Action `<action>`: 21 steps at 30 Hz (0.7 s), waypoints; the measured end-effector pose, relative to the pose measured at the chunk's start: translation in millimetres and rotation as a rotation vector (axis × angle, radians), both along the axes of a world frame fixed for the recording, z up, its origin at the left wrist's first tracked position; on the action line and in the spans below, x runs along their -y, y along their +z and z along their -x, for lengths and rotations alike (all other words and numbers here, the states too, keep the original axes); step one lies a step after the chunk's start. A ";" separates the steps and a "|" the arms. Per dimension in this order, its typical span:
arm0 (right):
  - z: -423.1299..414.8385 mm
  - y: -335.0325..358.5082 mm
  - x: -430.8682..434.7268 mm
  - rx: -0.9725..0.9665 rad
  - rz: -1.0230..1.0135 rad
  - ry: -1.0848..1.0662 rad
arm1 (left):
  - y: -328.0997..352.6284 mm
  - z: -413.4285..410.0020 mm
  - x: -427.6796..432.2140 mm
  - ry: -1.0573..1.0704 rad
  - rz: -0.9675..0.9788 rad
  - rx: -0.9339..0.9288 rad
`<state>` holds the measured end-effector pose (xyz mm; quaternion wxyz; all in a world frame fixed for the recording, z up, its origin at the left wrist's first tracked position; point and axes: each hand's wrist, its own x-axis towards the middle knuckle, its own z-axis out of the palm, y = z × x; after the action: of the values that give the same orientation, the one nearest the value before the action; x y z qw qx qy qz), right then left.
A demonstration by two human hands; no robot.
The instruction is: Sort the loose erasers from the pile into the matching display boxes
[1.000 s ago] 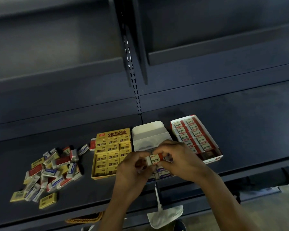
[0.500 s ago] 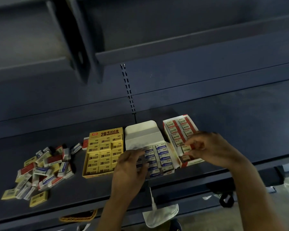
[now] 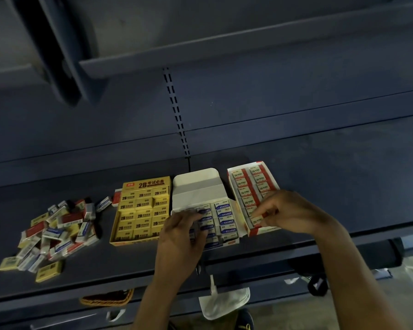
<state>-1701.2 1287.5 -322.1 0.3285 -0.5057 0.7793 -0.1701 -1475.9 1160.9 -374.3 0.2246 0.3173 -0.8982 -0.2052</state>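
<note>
A pile of loose erasers (image 3: 55, 232) in red, blue and yellow sleeves lies at the left of the dark shelf. To its right stand three display boxes in a row. The yellow box (image 3: 141, 210) is nearly full. The white box (image 3: 197, 186), lid folded back, holds blue erasers (image 3: 225, 221). My left hand (image 3: 179, 239) rests with its fingers over that box's left column. The red box (image 3: 253, 184) holds red-sleeved erasers. My right hand (image 3: 289, 213) pinches a red eraser (image 3: 256, 220) at that box's near end, down among the others.
A lone red eraser (image 3: 116, 197) leans behind the yellow box's left corner. The shelf's front edge (image 3: 272, 256) runs just below the boxes. An upper shelf (image 3: 200, 55) overhangs. Below hang a wicker basket (image 3: 105, 298) and a white bag (image 3: 224, 303).
My hands parted from in front of the white box. The right one carried a red eraser to the red box's near end; the left one settled on the blue erasers.
</note>
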 end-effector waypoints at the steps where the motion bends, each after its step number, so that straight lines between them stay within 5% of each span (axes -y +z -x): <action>1: 0.4 -0.2 0.3 0.016 -0.005 0.001 | -0.8 0.6 -0.5 0.004 0.006 0.000; 15: -14.1 -1.9 17.0 -0.041 0.028 -0.046 | -4.3 2.8 -1.0 0.003 0.028 0.053; 21: -41.0 -4.3 29.1 -0.326 0.140 -0.114 | 6.8 -12.5 8.0 -0.005 -0.063 -0.076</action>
<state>-1660.2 1258.4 -326.4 0.1518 -0.5031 0.8360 -0.1581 -1463.4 1152.9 -367.5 0.2480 0.3138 -0.8829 -0.2459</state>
